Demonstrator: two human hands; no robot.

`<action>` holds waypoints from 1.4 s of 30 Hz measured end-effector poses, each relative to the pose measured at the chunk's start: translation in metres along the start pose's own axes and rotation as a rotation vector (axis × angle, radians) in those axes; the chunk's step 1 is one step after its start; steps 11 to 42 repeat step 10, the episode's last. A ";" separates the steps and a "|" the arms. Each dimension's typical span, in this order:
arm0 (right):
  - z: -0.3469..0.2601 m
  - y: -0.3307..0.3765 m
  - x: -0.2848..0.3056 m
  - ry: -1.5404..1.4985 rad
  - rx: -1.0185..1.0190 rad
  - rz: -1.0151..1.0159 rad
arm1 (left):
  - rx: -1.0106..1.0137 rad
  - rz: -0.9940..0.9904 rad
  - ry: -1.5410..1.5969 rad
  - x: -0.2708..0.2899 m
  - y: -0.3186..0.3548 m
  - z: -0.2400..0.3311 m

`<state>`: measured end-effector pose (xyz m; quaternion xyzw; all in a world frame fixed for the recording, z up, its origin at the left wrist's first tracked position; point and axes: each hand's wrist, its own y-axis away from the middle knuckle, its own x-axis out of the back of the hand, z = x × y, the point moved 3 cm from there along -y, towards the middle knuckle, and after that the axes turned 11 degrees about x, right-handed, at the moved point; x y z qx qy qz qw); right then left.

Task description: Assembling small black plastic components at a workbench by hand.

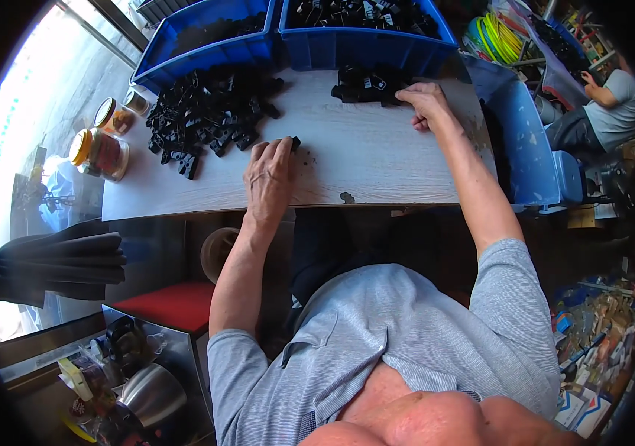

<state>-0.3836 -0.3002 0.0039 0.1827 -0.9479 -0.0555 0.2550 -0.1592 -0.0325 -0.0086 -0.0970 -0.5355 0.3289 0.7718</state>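
Observation:
On the pale wooden tabletop [384, 160], my left hand [267, 175] is closed with its fingertips on a small black plastic part [296, 143]; most of that part is hidden by the fingers. My right hand [429, 105] reaches to a small heap of black plastic parts [365, 83] at the far right of the table. Its thumb and index finger pinch a part at the heap's right edge. A larger heap of similar black parts [206, 111] spreads beyond and left of my left hand. Their exact kind is too small to make out.
Two blue bins [317, 53] [206, 58] holding black parts stand along the far edge. Lidded jars [102, 154] sit at the left. A blue tub [523, 141] adjoins the right side. Another person [614, 104] sits at far right. Dark crumbs [308, 157] lie near my left hand.

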 end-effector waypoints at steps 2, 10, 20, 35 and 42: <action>0.001 0.000 -0.001 0.001 0.008 -0.029 | -0.012 0.021 0.016 0.001 0.000 0.001; 0.007 0.025 0.003 0.017 -0.097 -0.040 | 0.107 -0.012 0.137 0.002 0.004 -0.008; 0.007 0.025 0.003 0.017 -0.097 -0.040 | 0.107 -0.012 0.137 0.002 0.004 -0.008; 0.007 0.025 0.003 0.017 -0.097 -0.040 | 0.107 -0.012 0.137 0.002 0.004 -0.008; 0.007 0.025 0.003 0.017 -0.097 -0.040 | 0.107 -0.012 0.137 0.002 0.004 -0.008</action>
